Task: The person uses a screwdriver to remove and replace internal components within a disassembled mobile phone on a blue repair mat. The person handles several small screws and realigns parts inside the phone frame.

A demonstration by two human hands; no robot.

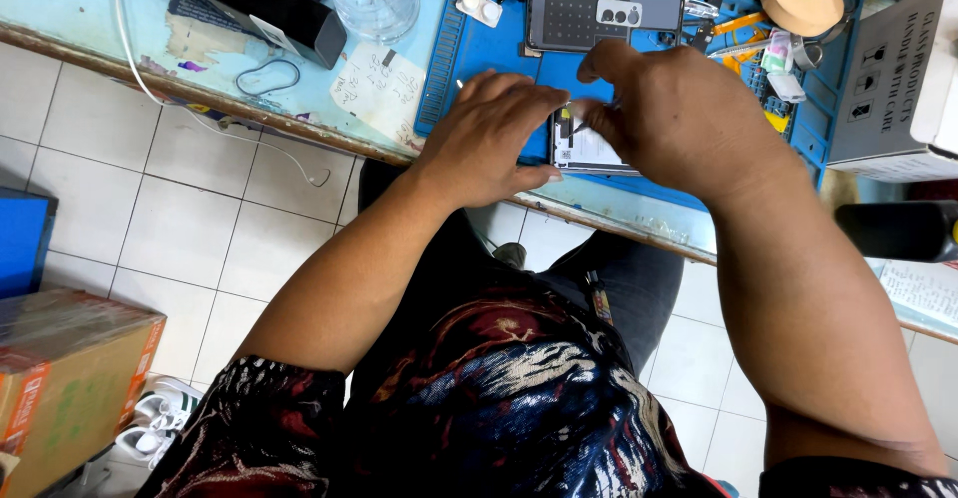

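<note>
Here, an opened phone [591, 149] is pinned flat by the left hand [494, 139] (fingers spread), while its top edge is pinched by the right hand [664, 109].

I see white square floor tiles [190, 229] with dark grout under a pale blue workbench [120, 29] whose front edge is worn and chipped. A cardboard box [70, 378] sits on the floor lower left, white sneakers [155, 423] just beside it. Even, bright light, no hard shadows.
</note>
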